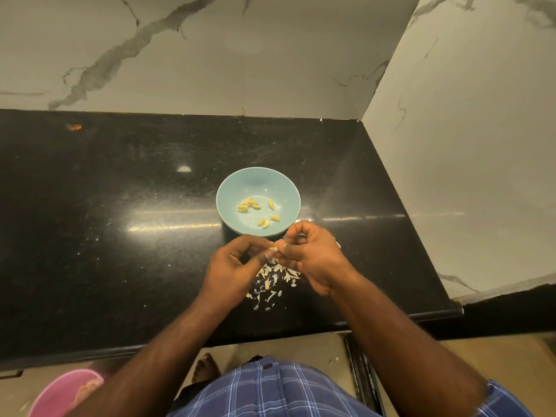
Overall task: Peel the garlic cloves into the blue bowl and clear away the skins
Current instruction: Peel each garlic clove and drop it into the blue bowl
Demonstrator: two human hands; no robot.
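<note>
Peeling under way — left hand (233,260) and right hand (310,251) pinch one clove (273,249) between fingertips, just at the bowl's (228,191) 6 o'clock. Skins (272,281) lie below the hands. Next, probably: strip the skin, drop the clove in.

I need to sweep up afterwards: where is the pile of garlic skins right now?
In the head view, the garlic skins lie on the black counter, just nearer than the blue bowl, below and between both hands.
</note>
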